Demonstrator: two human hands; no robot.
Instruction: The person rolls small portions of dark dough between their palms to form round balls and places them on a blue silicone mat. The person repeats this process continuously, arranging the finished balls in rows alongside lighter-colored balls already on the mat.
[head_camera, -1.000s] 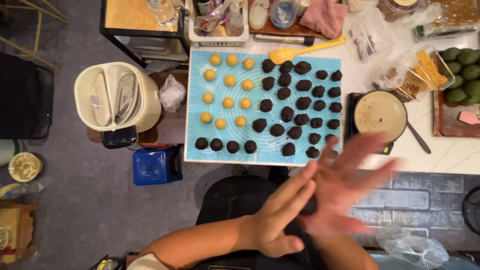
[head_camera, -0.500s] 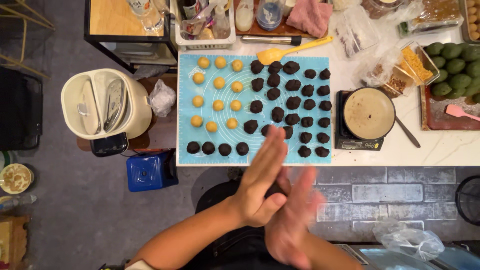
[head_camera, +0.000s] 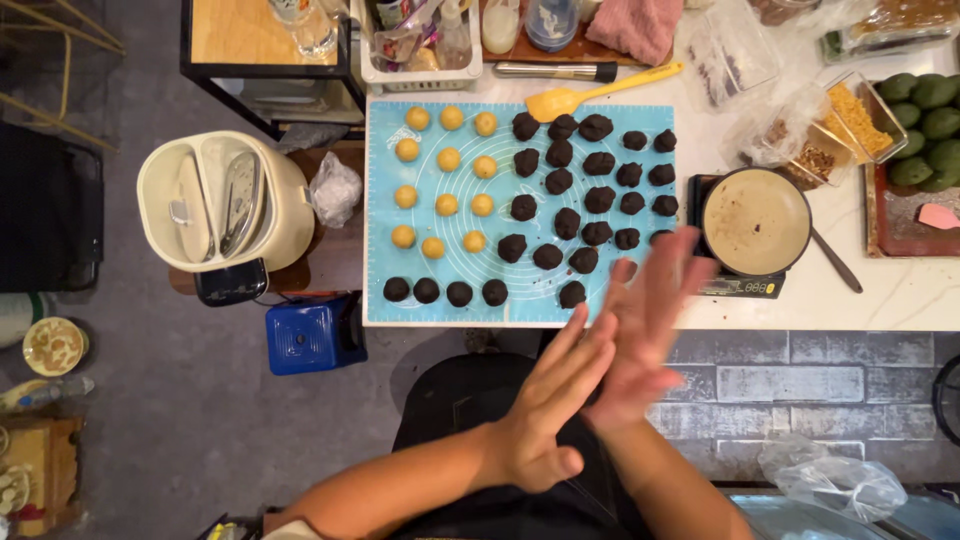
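At the far left, off the counter, a cream bin stands on a low stool with a blue box beside it on the floor. Further right a blue mat carries yellow balls on its left side and dark balls across the middle and right. Below the mat's front edge the left hand and right hand are pressed palm to palm, fingers straight and spread; whether a ball sits between them I cannot tell. The palms lie beyond the counter edge, so anything rolled there could slip out and drop to the floor. Right of the mat, a pan rests on a scale.
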